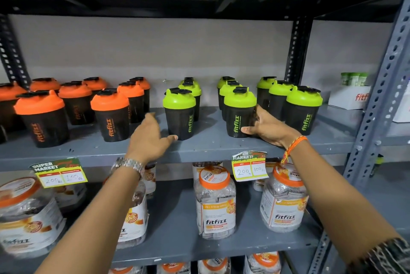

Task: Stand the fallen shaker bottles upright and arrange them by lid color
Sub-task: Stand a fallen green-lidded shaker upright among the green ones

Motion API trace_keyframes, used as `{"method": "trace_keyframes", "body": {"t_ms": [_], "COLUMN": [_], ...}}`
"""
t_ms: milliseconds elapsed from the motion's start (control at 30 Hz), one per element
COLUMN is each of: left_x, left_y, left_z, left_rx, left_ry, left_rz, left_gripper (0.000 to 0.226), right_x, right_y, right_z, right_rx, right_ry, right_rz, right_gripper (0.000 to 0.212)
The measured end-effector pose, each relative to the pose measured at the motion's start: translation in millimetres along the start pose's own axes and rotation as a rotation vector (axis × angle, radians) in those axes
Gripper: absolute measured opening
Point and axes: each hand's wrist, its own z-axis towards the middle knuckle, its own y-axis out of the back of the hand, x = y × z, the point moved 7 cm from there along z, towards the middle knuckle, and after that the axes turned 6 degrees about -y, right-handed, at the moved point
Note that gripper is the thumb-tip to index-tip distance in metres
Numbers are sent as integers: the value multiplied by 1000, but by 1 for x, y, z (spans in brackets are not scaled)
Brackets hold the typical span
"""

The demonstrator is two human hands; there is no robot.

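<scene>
Black shaker bottles stand upright on a grey metal shelf (206,140). Several with orange lids (109,115) fill the left half, several with green lids (302,110) the right half. My right hand (265,128) grips the lower right side of a green-lidded bottle (238,113) at the front. My left hand (149,135) hovers with fingers spread between the front orange-lidded bottle and another green-lidded bottle (180,113), its thumb near that bottle's base. I cannot tell whether it touches. No bottle lies on its side.
Price tags (58,172) hang from the shelf's front edge. Clear jars with orange lids (215,200) stand on the shelf below. A white carton (351,96) sits at the far right. A slotted upright post (381,87) bounds the right side.
</scene>
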Motion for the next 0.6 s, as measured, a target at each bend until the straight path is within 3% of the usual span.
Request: {"method": "trace_keyframes", "body": {"t_ms": [133,300,600], "left_x": [15,45,-11], "left_y": [-24,-51,-45], "left_z": [34,69,44], "left_rx": [257,281,335], "left_ry": [97,40,-90], "left_rz": [-185,-332,-408], "left_gripper": [100,121,60], "right_x": [0,2,4], "right_y": [1,10,21], "right_z": [0,-3,-10], "right_rx": [33,-97,-75], "right_ry": [-1,36,56], "right_rz": [-37,-107,-109], "right_gripper": [79,82,69]}}
